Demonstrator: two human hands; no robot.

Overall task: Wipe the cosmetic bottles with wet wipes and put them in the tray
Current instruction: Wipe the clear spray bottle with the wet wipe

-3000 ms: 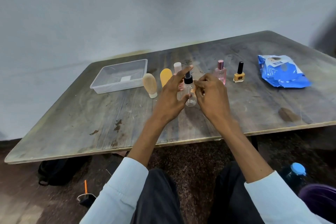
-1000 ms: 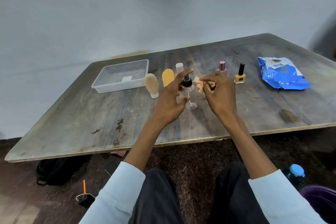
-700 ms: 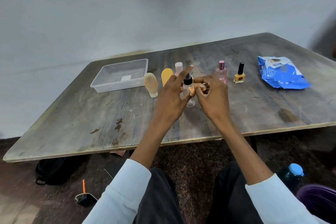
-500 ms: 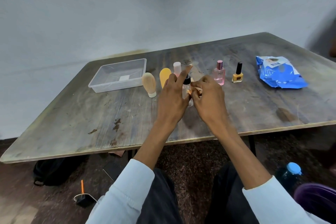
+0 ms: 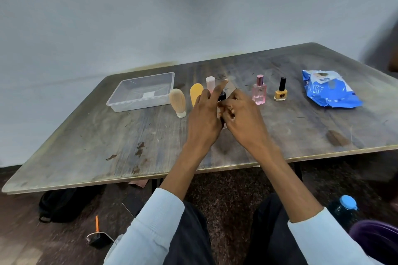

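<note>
Table (image 5: pixel 129 146): worn wooden top, near edge running across the middle of the view, left corner rounded, far edge against a pale wall. Broad bare stretches lie on the near left and on the near right, in front of the wipes pack.

Tray (image 5: pixel 120 104): clear plastic, rectangular, at the far left of the table; it holds no bottles, only a small white label showing at its bottom.

Row of bottles, all upright, right of the tray: beige tube (image 5: pixel 178 101) standing on its cap, just beside the tray's right end; orange tube (image 5: pixel 195 94); pink bottle with white cap (image 5: pixel 210 83), partly hidden behind the fingers; then, past the hands, pink perfume bottle (image 5: pixel 259 90) and yellow nail polish bottle (image 5: pixel 281 91), near each other.

Wet wipes pack (image 5: pixel 329 90): blue, lying flat at the far right, well apart from the bottles.

Left hand (image 5: pixel 204 118): holds a clear bottle with black cap (image 5: pixel 221 96) above the table, forefinger stretched up past the cap; the bottle is mostly hidden between the hands.

Right hand (image 5: pixel 243 120): fingers curled against the same bottle; whether a wipe is pinched in them cannot be told.

Floor: black bag (image 5: pixel 62 204) under the left table edge; blue-capped water bottle (image 5: pixel 344 206) at lower right.
</note>
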